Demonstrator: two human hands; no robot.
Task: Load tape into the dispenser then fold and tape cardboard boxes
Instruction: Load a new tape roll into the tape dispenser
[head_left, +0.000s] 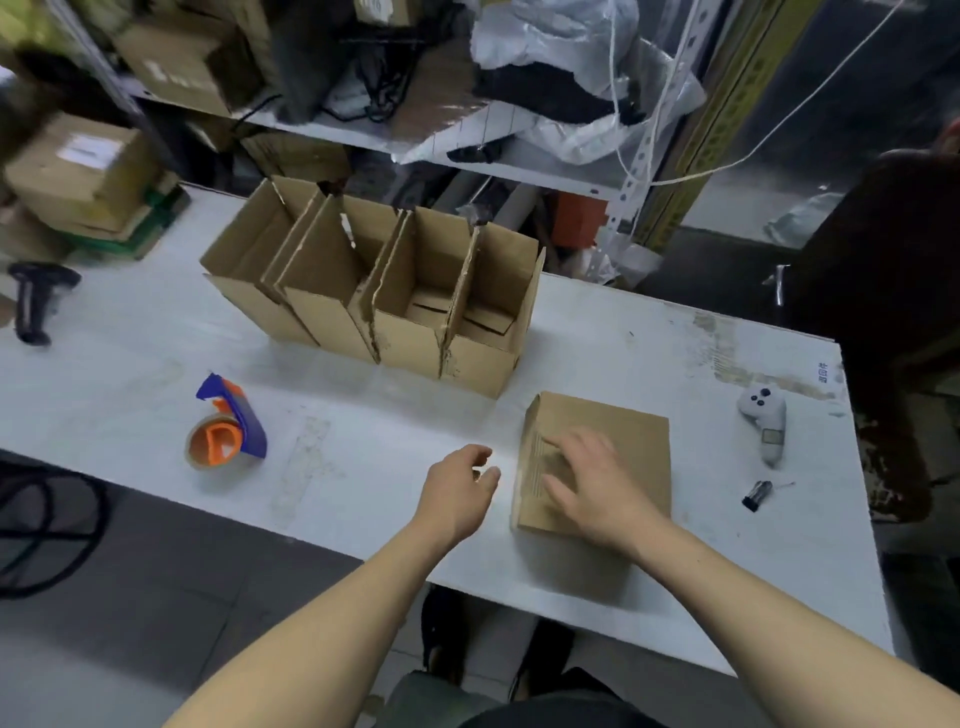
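Note:
A flat stack of folded cardboard (618, 426) lies on the white table (363, 395) in front of me, at the right. My right hand (592, 480) rests on top of it with fingers spread. My left hand (457, 491) hovers just left of the stack, fingers loosely curled and holding nothing. A row of several open, upright cardboard boxes (395, 291) stands behind. The blue and orange tape dispenser (228, 426), with a roll of tape in it, lies on the table at the left, away from both hands.
A white game controller (763, 421) and a small black cylinder (757, 494) lie at the right. A black handheld scanner (36, 301) sits far left near stacked parcels (78, 171). Cluttered shelves (467, 130) stand behind the table. A person in dark clothes (893, 291) stands at the right.

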